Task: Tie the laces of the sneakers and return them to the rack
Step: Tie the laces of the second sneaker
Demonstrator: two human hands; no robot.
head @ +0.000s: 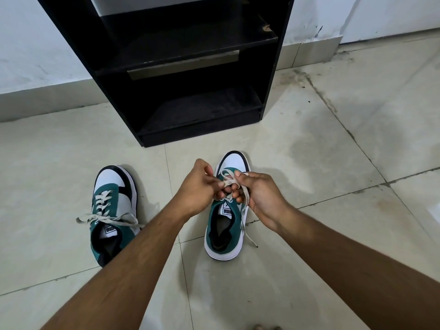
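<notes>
Both hands are in over the right sneaker, and all the action sits right there at the laces. The left hand has its fingers curled in tight, pinching the pale lace between thumb and fingertips, knuckles up and wrist angled in from the lower left. Facing it, the right hand is closed on the same lace from the other side, thumb on top, fingers tucked beneath, a loop of lace standing up just beyond the two pinches, over the white toe. Directly below the grip lies the shoe's green tongue with its white label, and one loose lace end trails down past the right hand's heel, along the shoe's outer side and onto the tile floor. That sneaker stands flat on its sole, toe pointing away from the person. Well off to the left of the grip, beyond the left forearm, the left sneaker stands on the floor, its laces crossing loosely over the tongue with ends splayed to both sides; whether they are knotted, I cannot tell. Straight ahead of the grip, just past the toe of the held shoe, stands the black rack, its dark shelves bare, set against a pale wall.
</notes>
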